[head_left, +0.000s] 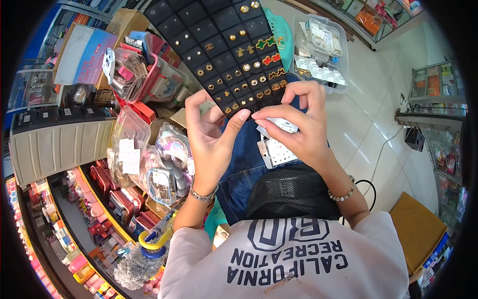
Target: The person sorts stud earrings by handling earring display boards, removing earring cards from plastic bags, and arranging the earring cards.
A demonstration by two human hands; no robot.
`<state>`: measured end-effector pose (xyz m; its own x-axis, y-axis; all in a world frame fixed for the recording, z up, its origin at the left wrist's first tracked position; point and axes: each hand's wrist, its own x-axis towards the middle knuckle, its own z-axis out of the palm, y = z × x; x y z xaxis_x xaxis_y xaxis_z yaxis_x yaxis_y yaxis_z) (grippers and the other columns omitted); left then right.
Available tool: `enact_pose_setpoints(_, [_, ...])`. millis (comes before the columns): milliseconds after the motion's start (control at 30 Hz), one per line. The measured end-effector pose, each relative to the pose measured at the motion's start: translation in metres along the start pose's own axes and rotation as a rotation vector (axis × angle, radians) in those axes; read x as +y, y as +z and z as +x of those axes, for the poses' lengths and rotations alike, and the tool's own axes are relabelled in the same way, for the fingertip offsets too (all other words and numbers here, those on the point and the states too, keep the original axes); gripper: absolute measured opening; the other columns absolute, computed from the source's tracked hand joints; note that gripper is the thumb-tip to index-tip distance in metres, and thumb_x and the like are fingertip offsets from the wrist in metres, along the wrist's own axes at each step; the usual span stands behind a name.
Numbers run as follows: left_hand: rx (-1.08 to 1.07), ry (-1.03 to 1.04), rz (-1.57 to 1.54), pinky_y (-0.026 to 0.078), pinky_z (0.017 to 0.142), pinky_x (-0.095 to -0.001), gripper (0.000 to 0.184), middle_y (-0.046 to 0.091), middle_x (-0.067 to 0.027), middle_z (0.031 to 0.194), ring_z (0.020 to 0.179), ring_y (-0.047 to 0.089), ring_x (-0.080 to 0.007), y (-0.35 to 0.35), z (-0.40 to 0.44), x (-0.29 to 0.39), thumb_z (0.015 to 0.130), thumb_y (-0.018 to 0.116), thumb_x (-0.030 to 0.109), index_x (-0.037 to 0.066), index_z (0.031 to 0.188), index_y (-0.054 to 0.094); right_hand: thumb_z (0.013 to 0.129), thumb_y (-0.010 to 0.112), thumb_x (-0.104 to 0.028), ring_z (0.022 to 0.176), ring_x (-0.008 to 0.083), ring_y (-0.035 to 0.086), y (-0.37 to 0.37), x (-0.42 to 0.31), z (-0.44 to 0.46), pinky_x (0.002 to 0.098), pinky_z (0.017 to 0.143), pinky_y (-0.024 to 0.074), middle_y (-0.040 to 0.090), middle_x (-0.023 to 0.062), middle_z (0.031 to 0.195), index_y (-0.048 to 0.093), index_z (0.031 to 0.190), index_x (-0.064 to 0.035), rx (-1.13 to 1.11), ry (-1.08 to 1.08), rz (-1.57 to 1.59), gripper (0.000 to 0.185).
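Note:
A black earring display board (pixel 234 65) is tilted up in front of me, with rows of small gold, pearl and coloured stud earrings on it. My left hand (pixel 211 137) grips its lower left edge, thumb on the front near the bottom row. My right hand (pixel 301 119) is closed in a pinch at the bottom edge, thumb and index finger close together; anything between them is too small to name. Below the right hand, a white card of small studs (pixel 279 149) lies on my lap over blue jeans (pixel 244 179).
A clear plastic box (pixel 321 55) with white cards stands on the tiled floor ahead. To the left are a pink basket (pixel 149 82) of packets, bagged goods (pixel 174 144) and stocked shelves. A black mesh bag (pixel 291 194) rests against my waist. Glass cabinets line the right.

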<state>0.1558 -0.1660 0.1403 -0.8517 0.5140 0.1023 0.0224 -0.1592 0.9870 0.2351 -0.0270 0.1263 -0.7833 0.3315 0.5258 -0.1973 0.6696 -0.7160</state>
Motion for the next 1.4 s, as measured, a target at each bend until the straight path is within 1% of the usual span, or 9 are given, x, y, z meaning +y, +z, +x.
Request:
enact_pose_setpoints(133, [-0.005,0.010,-0.012,0.045,0.077,-0.0250,0.046,0.061,-0.0158,0.099,0.085,0.059,-0.0174,0.001,-0.001,0.000,0.078,0.060,-0.008,0.004,0.113,0.032,0.064,0.073,-0.011,0.078,0.0131,0.033,0.001,0.000,-0.003,0.0239,0.072,0.0279,0.041,-0.0005,0.093,0.069,0.076,-0.0187,0.043,0.045,0.014,0.015])
enact_pose_setpoints(300, [-0.018,0.019,-0.010,0.045,0.077,-0.0254,0.047,0.061,-0.0157,0.100,0.085,0.059,-0.0175,0.002,-0.003,0.002,0.078,0.060,-0.008,0.004,0.113,0.032,0.062,0.072,-0.003,0.085,0.0144,0.036,-0.003,0.000,-0.001,0.0214,0.071,0.0308,0.036,0.0009,0.091,0.065,0.083,-0.0118,0.003,0.019,-0.037,0.024])
enact_pose_setpoints(433, [-0.035,0.030,-0.011,0.045,0.078,-0.0258,0.048,0.060,-0.0162,0.100,0.086,0.059,-0.0180,0.002,-0.004,0.004,0.077,0.061,-0.009,0.004,0.113,0.031,0.063,0.074,-0.004,0.082,0.0140,0.042,0.002,0.002,0.004,0.0232,0.073,0.0367,0.042,0.0029,0.094,0.054,0.092,-0.0082,0.249,0.031,0.256,0.036])
enact_pose_setpoints(600, [-0.076,0.082,0.001,0.045,0.079,-0.0262,0.053,0.060,-0.0167,0.101,0.087,0.060,-0.0193,0.002,-0.002,0.001,0.074,0.063,-0.010,0.004,0.113,0.031,0.062,0.074,0.001,0.080,0.0135,0.047,0.007,0.001,-0.006,0.0227,0.071,0.0417,0.044,0.0045,0.093,0.045,0.096,-0.0058,0.241,0.276,0.546,0.045])
enact_pose_setpoints(767, [-0.098,0.067,0.016,0.046,0.080,-0.0272,0.058,0.060,-0.0170,0.102,0.088,0.061,-0.0208,0.003,-0.001,0.003,0.071,0.065,-0.011,0.006,0.114,0.030,0.063,0.073,0.003,0.074,0.0119,0.049,0.002,-0.002,-0.004,0.0222,0.070,0.0427,0.046,0.0048,0.091,0.045,0.098,-0.0051,0.218,0.212,0.445,0.045])
enact_pose_setpoints(967, [-0.077,-0.072,-0.074,0.047,0.080,-0.0285,0.061,0.061,-0.0174,0.101,0.087,0.061,-0.0215,-0.003,-0.001,0.002,0.068,0.066,-0.013,0.006,0.114,0.030,0.067,0.071,0.001,0.074,0.0117,0.050,-0.008,-0.005,-0.002,0.0226,0.069,0.0430,0.049,0.0062,0.096,0.044,0.103,-0.0043,0.154,0.115,0.370,0.045])
enact_pose_setpoints(1200, [-0.053,-0.035,-0.145,0.049,0.079,-0.0303,0.065,0.062,-0.0174,0.099,0.086,0.062,-0.0225,-0.012,-0.002,0.005,0.067,0.064,-0.017,0.010,0.115,0.030,0.084,0.056,-0.016,0.066,0.0103,0.050,-0.021,0.015,0.015,0.0214,0.061,0.0402,0.060,0.0059,0.082,0.053,0.099,-0.0022,0.313,0.280,0.781,0.020])
enact_pose_setpoints(1300, [-0.029,-0.039,-0.208,0.050,0.078,-0.0309,0.067,0.062,-0.0173,0.099,0.086,0.062,-0.0228,-0.014,-0.004,0.011,0.066,0.064,-0.018,0.011,0.116,0.031,0.084,0.053,-0.013,0.065,0.0111,0.053,-0.027,0.069,0.032,0.0233,0.061,0.0400,0.060,0.0037,0.072,0.056,0.097,-0.0048,0.047,0.440,0.177,0.016])
enact_pose_setpoints(1400, [-0.007,-0.075,-0.295,0.050,0.077,-0.0313,0.071,0.062,-0.0163,0.100,0.086,0.062,-0.0236,-0.019,-0.002,0.017,0.064,0.063,-0.020,0.012,0.119,0.031,0.080,0.057,-0.011,0.060,0.0150,0.054,0.011,0.164,0.033,0.0271,0.057,0.0424,0.060,0.0054,0.070,0.060,0.091,-0.0047,-0.125,0.396,-0.058,0.013])
